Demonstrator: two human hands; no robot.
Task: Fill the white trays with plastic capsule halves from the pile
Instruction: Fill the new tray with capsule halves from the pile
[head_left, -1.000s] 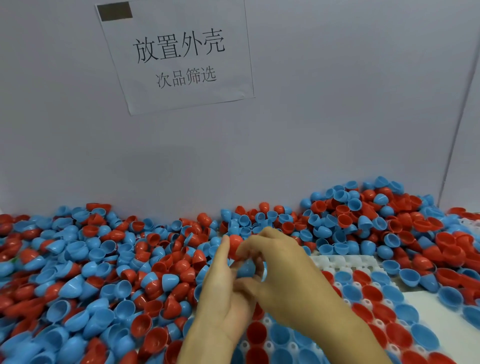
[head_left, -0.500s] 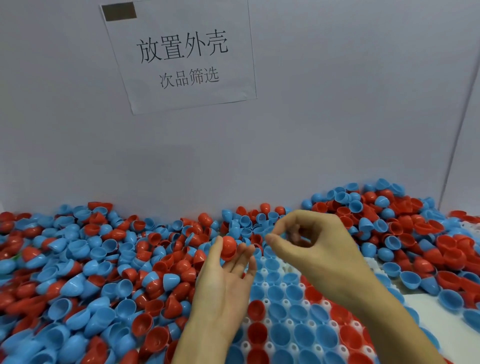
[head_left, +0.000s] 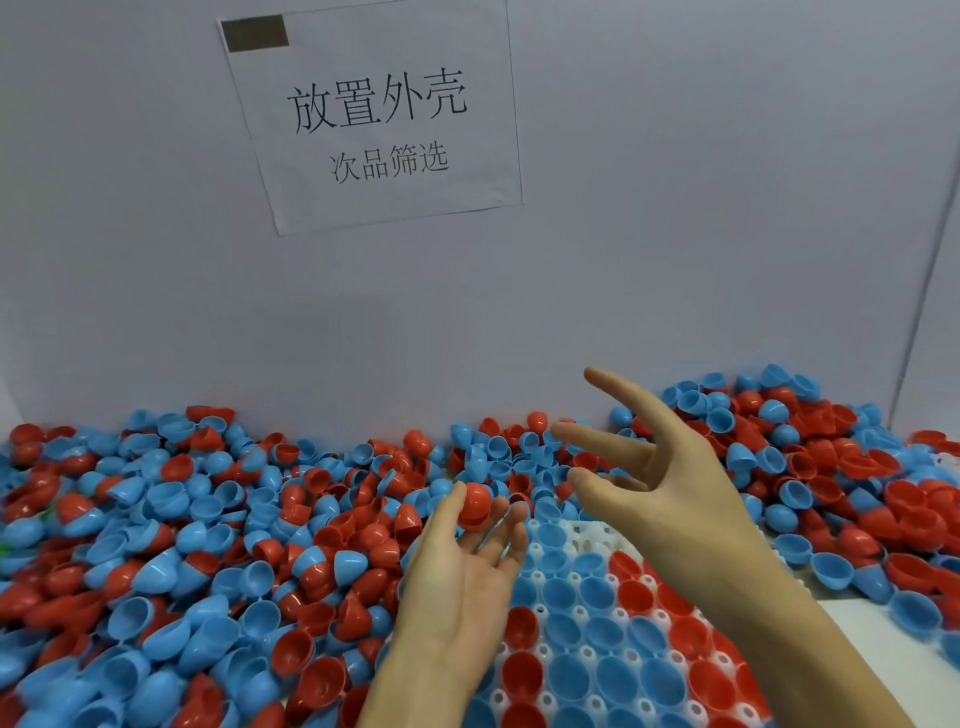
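A white tray (head_left: 598, 536) lies at the bottom centre, most of its sockets filled with blue and red capsule halves. My left hand (head_left: 460, 592) lies palm up over the tray's left edge and pinches a red capsule half (head_left: 475, 503) between thumb and fingertips. My right hand (head_left: 670, 488) hovers above the tray's far end with its fingers spread, holding nothing. The pile of blue and red halves (head_left: 208, 525) covers the surface to the left and behind.
A grey wall stands right behind the pile, with a paper sign (head_left: 374, 114) taped to it. More halves are heaped at the right (head_left: 841, 467). A strip of bare white surface (head_left: 872, 629) shows at the lower right, beside the tray.
My right hand has pulled away from the left, moved up and to the right, and spread its fingers. My left hand keeps the red half at its fingertips.
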